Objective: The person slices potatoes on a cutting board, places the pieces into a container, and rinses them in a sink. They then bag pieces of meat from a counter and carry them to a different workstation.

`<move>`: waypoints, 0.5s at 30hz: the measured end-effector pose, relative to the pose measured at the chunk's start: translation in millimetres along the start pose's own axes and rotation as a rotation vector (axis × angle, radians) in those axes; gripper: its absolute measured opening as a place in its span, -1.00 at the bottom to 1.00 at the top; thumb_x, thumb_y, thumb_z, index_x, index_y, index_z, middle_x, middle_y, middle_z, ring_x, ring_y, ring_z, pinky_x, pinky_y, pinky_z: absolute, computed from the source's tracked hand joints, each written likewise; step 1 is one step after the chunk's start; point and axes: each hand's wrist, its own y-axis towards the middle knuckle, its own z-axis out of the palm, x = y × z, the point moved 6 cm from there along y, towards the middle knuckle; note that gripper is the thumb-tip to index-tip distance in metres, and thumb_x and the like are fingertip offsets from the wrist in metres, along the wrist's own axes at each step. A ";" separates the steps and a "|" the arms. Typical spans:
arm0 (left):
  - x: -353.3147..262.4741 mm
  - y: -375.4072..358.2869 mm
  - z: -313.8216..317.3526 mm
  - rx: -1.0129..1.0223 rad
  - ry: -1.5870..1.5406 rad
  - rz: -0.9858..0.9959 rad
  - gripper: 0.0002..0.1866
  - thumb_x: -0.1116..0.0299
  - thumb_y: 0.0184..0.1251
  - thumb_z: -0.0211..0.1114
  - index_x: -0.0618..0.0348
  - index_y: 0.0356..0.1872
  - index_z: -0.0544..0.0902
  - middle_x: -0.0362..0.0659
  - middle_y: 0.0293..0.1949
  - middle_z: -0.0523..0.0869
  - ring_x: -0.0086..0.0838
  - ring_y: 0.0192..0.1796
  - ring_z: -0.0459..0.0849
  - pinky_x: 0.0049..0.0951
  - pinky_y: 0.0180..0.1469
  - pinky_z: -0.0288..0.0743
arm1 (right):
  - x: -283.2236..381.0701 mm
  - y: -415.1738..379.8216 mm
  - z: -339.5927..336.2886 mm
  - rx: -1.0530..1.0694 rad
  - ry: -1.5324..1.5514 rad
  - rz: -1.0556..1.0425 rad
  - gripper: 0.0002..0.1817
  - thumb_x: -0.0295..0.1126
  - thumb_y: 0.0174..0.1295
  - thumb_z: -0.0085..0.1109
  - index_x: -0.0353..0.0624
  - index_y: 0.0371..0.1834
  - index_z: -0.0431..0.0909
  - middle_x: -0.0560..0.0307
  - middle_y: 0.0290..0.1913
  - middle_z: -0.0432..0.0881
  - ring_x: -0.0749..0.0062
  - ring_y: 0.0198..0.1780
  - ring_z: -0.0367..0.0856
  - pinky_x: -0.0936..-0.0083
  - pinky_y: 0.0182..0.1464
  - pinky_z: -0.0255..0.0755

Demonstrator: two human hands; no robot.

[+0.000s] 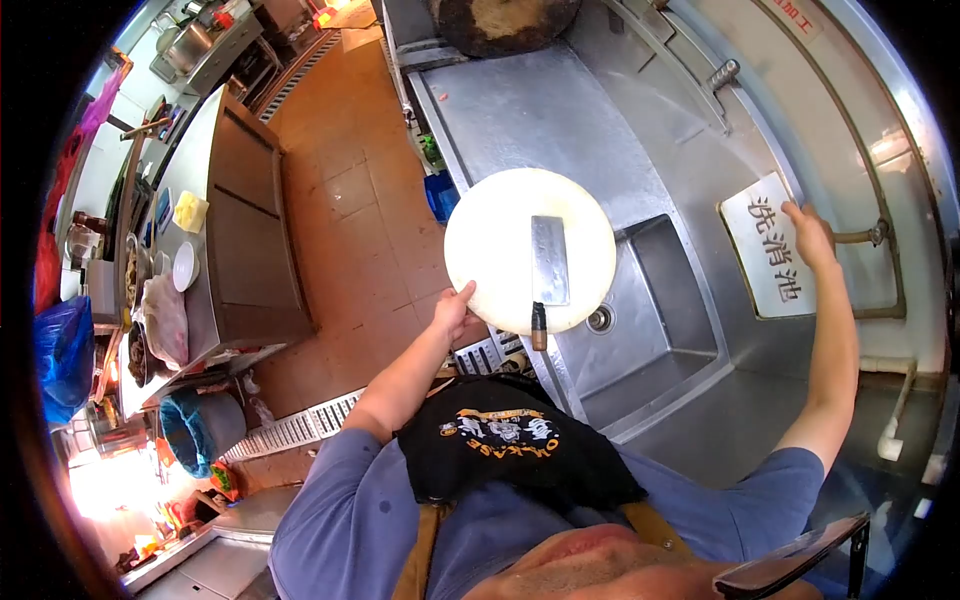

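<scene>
A round white cutting board (490,225) is held out level over the front edge of the metal counter and the sink. On top of it lies a cleaver (550,262), its wooden handle (540,335) sticking out past the near rim. My left hand (456,308) grips the board's left rim, thumb on top and fingers out of sight beneath. Beside the upper right edge of a white sign (765,245) with black characters is my right hand (812,235). Its fingers look bent, and what they hold is hidden from view.
A metal sink (680,300) with a drain sits right of the board. Beyond lies a steel counter (540,105) with a dark round block (505,20). Pipes run along the right wall. To the left, across the tiled floor (350,200), stands a steel cabinet (245,220) with bowls.
</scene>
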 end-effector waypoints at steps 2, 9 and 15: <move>0.3 0.2 -0.7 -0.004 0.013 -0.011 -0.50 0.12 0.40 0.22 0.27 0.15 0.34 0.04 0.05 0.61 -0.17 -0.01 0.67 -0.18 -0.11 0.66 | -0.9 -0.9 2.0 0.001 -0.015 -0.023 -0.62 -0.56 0.26 -0.07 0.20 0.04 0.51 -0.12 -0.14 0.57 -0.16 -0.12 0.59 0.07 -0.11 0.48; 7.0 7.4 -2.0 -0.007 0.000 0.018 -0.50 0.10 0.40 0.23 0.24 0.15 0.35 0.01 0.04 0.62 -0.23 -0.04 0.69 -0.29 -0.19 0.65 | 1.1 -6.9 0.7 -0.036 -0.006 -0.104 -0.59 -0.62 0.22 -0.09 0.12 0.04 0.51 -0.13 -0.15 0.57 -0.16 -0.12 0.59 0.09 -0.10 0.48; -0.5 -5.3 2.7 -0.024 -0.005 0.014 -0.52 0.11 0.39 0.24 0.23 0.11 0.36 0.00 0.00 0.64 -0.28 -0.11 0.72 -0.41 -0.31 0.64 | -2.1 -6.0 6.1 -0.073 0.015 -0.142 -0.57 -0.65 0.18 -0.11 0.07 0.04 0.51 -0.16 -0.16 0.56 -0.17 -0.11 0.57 0.07 -0.09 0.45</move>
